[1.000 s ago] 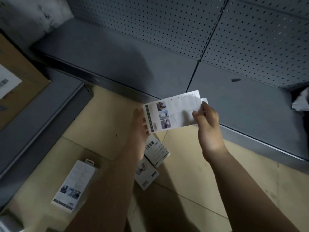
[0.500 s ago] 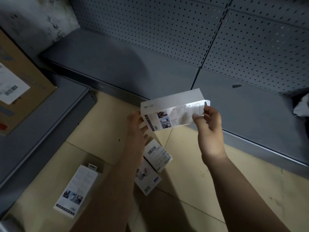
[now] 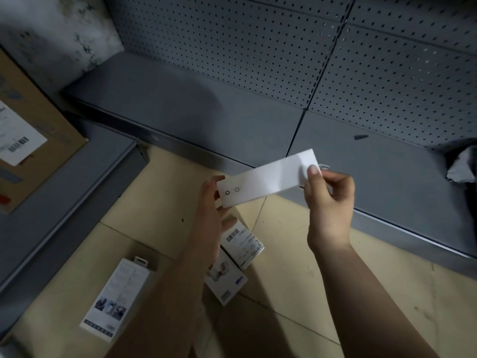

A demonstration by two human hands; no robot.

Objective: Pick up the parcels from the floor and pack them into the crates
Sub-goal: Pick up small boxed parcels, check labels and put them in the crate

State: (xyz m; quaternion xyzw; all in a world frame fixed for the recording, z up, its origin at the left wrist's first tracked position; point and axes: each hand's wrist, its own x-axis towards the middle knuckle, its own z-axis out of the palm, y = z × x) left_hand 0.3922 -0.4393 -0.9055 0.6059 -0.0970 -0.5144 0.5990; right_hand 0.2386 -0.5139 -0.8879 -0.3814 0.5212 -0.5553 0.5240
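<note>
two hands are up, the left hand (image 3: 209,210) and the right hand (image 3: 330,200). four white parcels: one held parcel (image 3: 268,178) between them, three on the floor (image 3: 284,267), namely the long parcel (image 3: 113,298), the barcode parcel (image 3: 242,244) and the lower parcel (image 3: 227,282). one brown carton (image 3: 38,140), one crumpled grey bag (image 3: 462,166).

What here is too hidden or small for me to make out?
Head view only:
Ends of the held white box: covered by the left hand and right hand.
The lower floor parcel: partly behind the left forearm.
The cardboard box: cut off by the left edge.
The barcode parcel: print too small.
No crates in frame.
</note>
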